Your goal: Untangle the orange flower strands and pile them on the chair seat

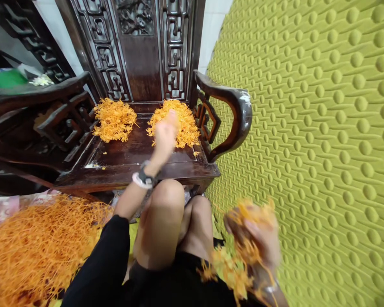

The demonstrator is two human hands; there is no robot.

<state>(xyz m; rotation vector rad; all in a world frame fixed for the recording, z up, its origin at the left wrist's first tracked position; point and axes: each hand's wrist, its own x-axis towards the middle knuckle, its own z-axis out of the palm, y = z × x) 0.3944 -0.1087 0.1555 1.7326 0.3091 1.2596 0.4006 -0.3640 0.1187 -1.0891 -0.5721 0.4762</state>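
Two heaps of orange shredded strands rest on a dark wooden chair seat (131,155): a left heap (114,120) and a right heap (185,123). Over the near left part of the right heap is my left hand (166,132), blurred, with its fingers too smeared to read. My right hand (262,234), low on the right, is closed around a bunch of orange strands (252,215), and more strands hang below it in front of my lap. A much larger pile of long orange strands (41,247) lies at the lower left.
Curved armrests flank the seat, the right armrest (240,111) near a yellow-green bumpy wall (323,128). A carved backrest (142,64) stands behind. My knees (168,200) are at the seat's front edge. Something green (6,78) sits at the upper left.
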